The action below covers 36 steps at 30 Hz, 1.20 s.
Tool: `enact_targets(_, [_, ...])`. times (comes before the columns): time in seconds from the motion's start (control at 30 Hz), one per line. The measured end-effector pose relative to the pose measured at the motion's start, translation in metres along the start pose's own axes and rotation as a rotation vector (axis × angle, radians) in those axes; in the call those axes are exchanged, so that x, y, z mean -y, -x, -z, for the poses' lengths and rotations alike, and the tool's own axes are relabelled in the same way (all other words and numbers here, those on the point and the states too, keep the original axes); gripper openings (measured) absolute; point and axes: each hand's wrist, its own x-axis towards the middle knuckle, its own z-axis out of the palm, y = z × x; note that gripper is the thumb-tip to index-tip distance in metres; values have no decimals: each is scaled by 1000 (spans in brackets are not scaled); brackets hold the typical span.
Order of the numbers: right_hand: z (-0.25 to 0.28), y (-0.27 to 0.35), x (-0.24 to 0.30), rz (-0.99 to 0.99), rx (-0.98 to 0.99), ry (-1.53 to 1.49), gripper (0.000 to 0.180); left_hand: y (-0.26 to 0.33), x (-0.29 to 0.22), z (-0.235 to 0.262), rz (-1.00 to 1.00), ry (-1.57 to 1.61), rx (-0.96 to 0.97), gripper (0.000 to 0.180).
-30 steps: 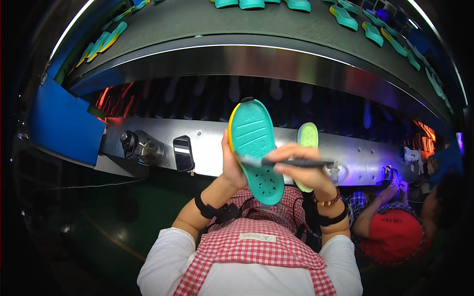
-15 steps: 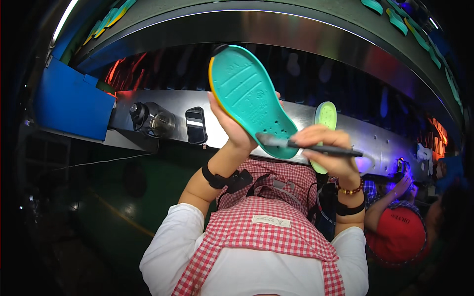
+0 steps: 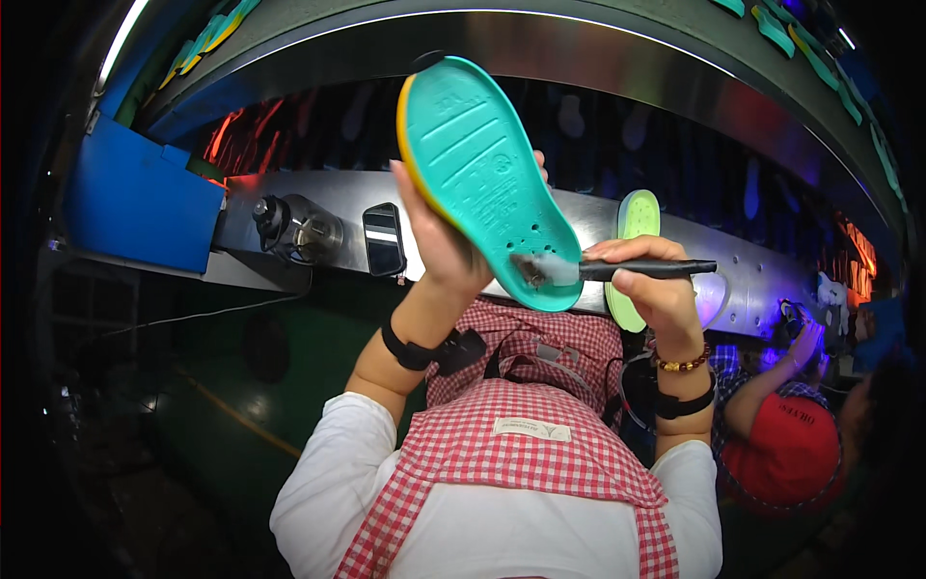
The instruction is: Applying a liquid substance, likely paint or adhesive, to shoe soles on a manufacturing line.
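Teal sole (image 3: 482, 164) is leaning in the grip of the left hand (image 3: 442, 241); right hand (image 3: 661, 294) is pinching a brush (image 3: 603, 271), possibly skidding should either grip be loosening.

The sole (image 3: 479, 164) is teal, the brush handle (image 3: 656, 269) black, the apron (image 3: 540, 455) red-white checked.

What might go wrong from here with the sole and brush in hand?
The teal sole is held raised by the left hand alone, so brush pressure near its lower end might tilt it. The right hand's brush is close to the holes, where bristles may snag. The pale green sole appears to reach the bench's near edge, so an arm could knock it.
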Motion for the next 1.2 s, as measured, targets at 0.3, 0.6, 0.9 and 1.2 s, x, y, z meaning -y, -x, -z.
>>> enact_targets(0.3, [-22,3,27,-65,237,308,21,21,16,43,274,-29,170,50])
enact_targets(0.6, [-16,-5,48,43,552,561,20,8,-7,34,732,-328,160,45])
enact_targets(0.9, [-8,-13,64,94,647,742,23,11,-26,23,843,-566,58,50])
enact_targets(1.2, [5,7,50,95,211,670,22,11,-47,33,721,-556,135,53])
